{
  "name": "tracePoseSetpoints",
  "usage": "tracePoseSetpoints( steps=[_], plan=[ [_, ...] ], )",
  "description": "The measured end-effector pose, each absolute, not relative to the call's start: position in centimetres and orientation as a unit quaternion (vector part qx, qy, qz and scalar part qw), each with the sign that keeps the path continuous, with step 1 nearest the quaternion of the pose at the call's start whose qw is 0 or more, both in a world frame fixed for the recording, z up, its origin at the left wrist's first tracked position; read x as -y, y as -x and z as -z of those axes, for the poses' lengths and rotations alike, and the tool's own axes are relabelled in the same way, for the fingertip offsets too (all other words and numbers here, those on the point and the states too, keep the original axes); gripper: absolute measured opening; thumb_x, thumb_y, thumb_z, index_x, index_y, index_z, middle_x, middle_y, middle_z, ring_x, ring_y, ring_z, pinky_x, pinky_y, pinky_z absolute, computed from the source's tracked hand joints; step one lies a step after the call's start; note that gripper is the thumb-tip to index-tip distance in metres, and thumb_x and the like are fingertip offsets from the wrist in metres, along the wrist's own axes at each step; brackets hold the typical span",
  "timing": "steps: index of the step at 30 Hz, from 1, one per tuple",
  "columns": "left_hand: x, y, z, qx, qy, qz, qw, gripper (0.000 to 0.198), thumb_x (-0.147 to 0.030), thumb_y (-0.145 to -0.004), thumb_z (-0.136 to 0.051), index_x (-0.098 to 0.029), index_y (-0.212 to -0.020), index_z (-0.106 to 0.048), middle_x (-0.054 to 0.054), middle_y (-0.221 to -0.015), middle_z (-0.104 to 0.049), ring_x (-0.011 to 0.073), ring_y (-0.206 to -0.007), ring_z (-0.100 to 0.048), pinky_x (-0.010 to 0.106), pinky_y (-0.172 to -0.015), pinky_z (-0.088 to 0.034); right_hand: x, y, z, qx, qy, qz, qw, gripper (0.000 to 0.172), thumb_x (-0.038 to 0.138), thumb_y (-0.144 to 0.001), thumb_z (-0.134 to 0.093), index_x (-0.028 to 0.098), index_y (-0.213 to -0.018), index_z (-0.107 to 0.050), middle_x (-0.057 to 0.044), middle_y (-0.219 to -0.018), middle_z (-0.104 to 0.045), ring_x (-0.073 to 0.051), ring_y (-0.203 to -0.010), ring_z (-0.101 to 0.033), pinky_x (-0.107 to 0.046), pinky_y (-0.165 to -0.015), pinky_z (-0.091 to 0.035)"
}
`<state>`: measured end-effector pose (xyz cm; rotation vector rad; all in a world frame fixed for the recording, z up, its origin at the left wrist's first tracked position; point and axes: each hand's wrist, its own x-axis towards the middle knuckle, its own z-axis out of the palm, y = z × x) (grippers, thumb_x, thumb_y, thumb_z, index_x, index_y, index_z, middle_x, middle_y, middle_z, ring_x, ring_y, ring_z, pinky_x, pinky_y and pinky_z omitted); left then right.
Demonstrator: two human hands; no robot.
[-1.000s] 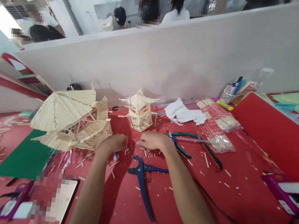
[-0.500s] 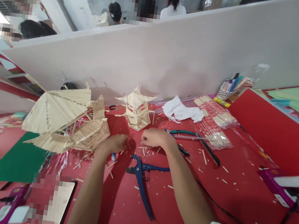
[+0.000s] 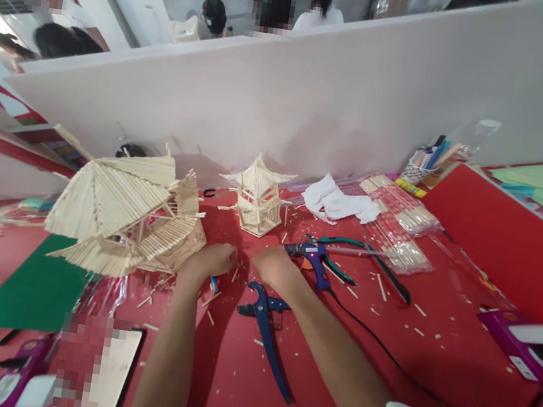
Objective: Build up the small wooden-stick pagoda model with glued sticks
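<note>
My left hand [image 3: 214, 259], its fingers curled together, is just in front of the large wooden-stick pavilion model [image 3: 133, 218]. Facing it across a small gap, my right hand [image 3: 273, 266] is also curled closed. Whatever either pinches is hidden or too small to make out. A smaller wooden-stick pavilion [image 3: 257, 203] stands upright behind the gap between my hands. Close to the right of my right hand lies a blue glue gun [image 3: 313, 256] with a lit red spot. Blue-handled cutters [image 3: 267, 337] lie open beneath my right wrist. Small stick pieces are scattered around.
Green-handled pliers [image 3: 344, 242] and packs of wooden sticks [image 3: 400, 225] lie at the right. A white cloth [image 3: 337, 199] sits near the grey partition [image 3: 285, 104]. A black cord [image 3: 391, 362] crosses the red table. At the left are a green sheet [image 3: 37, 292] and a tablet [image 3: 114, 370].
My right hand has shifted slightly left and nearer me, bringing the glue gun into sight. My left hand is nearly still. The view has shifted slightly.
</note>
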<state>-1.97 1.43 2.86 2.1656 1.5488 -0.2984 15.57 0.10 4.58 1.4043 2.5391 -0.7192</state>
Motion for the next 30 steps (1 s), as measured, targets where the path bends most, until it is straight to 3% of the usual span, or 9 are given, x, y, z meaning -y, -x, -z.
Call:
tracePoseSetpoints(
  steps=[4, 6, 8, 11, 14, 16, 20, 25, 30],
  plan=[
    [-1.6, 2.1, -2.7, -0.552, -0.798, 0.068, 0.233, 0.013, -0.029, -0.084, -0.058, -0.018, -0.08, -0.064, 0.007, -0.079, -0.069, 0.0155, -0.062, -0.056, 0.025, -0.055, -0.033, 0.5, -15.7, -5.7, -0.862, -0.44, 0.175, 0.182, 0.03, 0.006, -0.079, -0.063, 0.009, -0.108, -0.072, -0.024, -0.109, -0.072, -0.035, -0.105, -0.068, -0.037, -0.08, -0.049],
    [-1.9, 2.5, -2.4, -0.543, -0.802, 0.008, 0.247, 0.016, -0.031, -0.086, -0.057, -0.016, -0.085, -0.064, 0.007, -0.081, -0.068, 0.0163, -0.066, -0.057, 0.025, -0.059, -0.036, 0.4, -16.3, -6.4, -0.877, -0.407, 0.18, 0.183, 0.025, 0.012, -0.08, -0.065, 0.01, -0.104, -0.072, -0.022, -0.106, -0.072, -0.034, -0.1, -0.069, -0.033, -0.075, -0.048],
    [-2.2, 2.9, -2.2, -0.533, -0.799, -0.062, 0.272, 0.018, -0.031, -0.088, -0.055, -0.015, -0.089, -0.063, 0.006, -0.081, -0.067, 0.0163, -0.068, -0.057, 0.026, -0.062, -0.039, 0.1, -17.1, -7.0, -0.889, -0.385, 0.205, 0.142, 0.016, 0.016, -0.083, -0.062, 0.013, -0.096, -0.071, -0.017, -0.098, -0.074, -0.03, -0.092, -0.069, -0.031, -0.069, -0.044],
    [-2.4, 3.4, -2.5, -0.495, -0.794, -0.138, 0.326, 0.02, -0.032, -0.089, -0.052, -0.015, -0.087, -0.063, 0.005, -0.08, -0.066, 0.0162, -0.07, -0.056, 0.027, -0.066, -0.042, -0.5, -18.1, -7.6, -0.892, -0.357, 0.277, -0.003, 0.014, 0.016, -0.087, -0.055, 0.018, -0.094, -0.066, -0.007, -0.088, -0.073, -0.019, -0.08, -0.067, -0.026, -0.067, -0.041],
    [-2.0, 3.5, -3.4, -0.42, -0.787, -0.187, 0.411, 0.022, -0.036, -0.089, -0.056, -0.015, -0.089, -0.064, 0.004, -0.083, -0.065, 0.0163, -0.076, -0.057, 0.027, -0.07, -0.045, -0.9, -18.4, -7.7, -0.855, -0.358, 0.346, -0.149, 0.01, 0.018, -0.091, -0.054, 0.019, -0.097, -0.062, -0.004, -0.092, -0.072, -0.014, -0.082, -0.066, -0.024, -0.071, -0.043],
    [-1.7, 3.3, -3.9, -0.385, -0.766, -0.217, 0.467, 0.024, -0.039, -0.088, -0.059, -0.016, -0.092, -0.064, 0.003, -0.085, -0.065, 0.0158, -0.077, -0.058, 0.027, -0.072, -0.047, -1.1, -18.2, -7.5, -0.837, -0.369, 0.352, -0.196, 0.008, 0.018, -0.091, -0.056, 0.02, -0.098, -0.06, -0.003, -0.093, -0.072, -0.014, -0.084, -0.065, -0.024, -0.075, -0.044],
    [-1.5, 2.8, -4.1, -0.358, -0.724, -0.283, 0.517, 0.026, -0.04, -0.083, -0.067, -0.017, -0.095, -0.062, 0.003, -0.089, -0.064, 0.0145, -0.077, -0.058, 0.027, -0.073, -0.048, -1.2, -17.5, -6.8, -0.832, -0.397, 0.313, -0.228, 0.013, 0.012, -0.087, -0.058, 0.02, -0.097, -0.056, -0.003, -0.091, -0.07, -0.016, -0.085, -0.065, -0.026, -0.075, -0.044],
    [-1.9, 2.6, -3.7, -0.378, -0.703, -0.37, 0.476, 0.027, -0.038, -0.078, -0.074, -0.016, -0.088, -0.061, 0.002, -0.084, -0.064, 0.015, -0.078, -0.06, 0.027, -0.075, -0.048, -1.2, -16.5, -5.9, -0.838, -0.424, 0.234, -0.251, 0.018, 0.011, -0.086, -0.06, 0.02, -0.098, -0.05, -0.003, -0.086, -0.066, -0.017, -0.077, -0.061, -0.027, -0.068, -0.039],
    [-2.3, 2.7, -2.9, -0.383, -0.701, -0.381, 0.465, 0.025, -0.038, -0.079, -0.073, -0.016, -0.081, -0.063, 0.002, -0.078, -0.065, 0.0149, -0.075, -0.06, 0.026, -0.073, -0.047, -1.0, -15.6, -4.9, -0.852, -0.429, 0.183, -0.239, 0.019, 0.014, -0.088, -0.059, 0.019, -0.103, -0.049, -0.005, -0.088, -0.063, -0.018, -0.075, -0.058, -0.027, -0.065, -0.038]
  ],
)
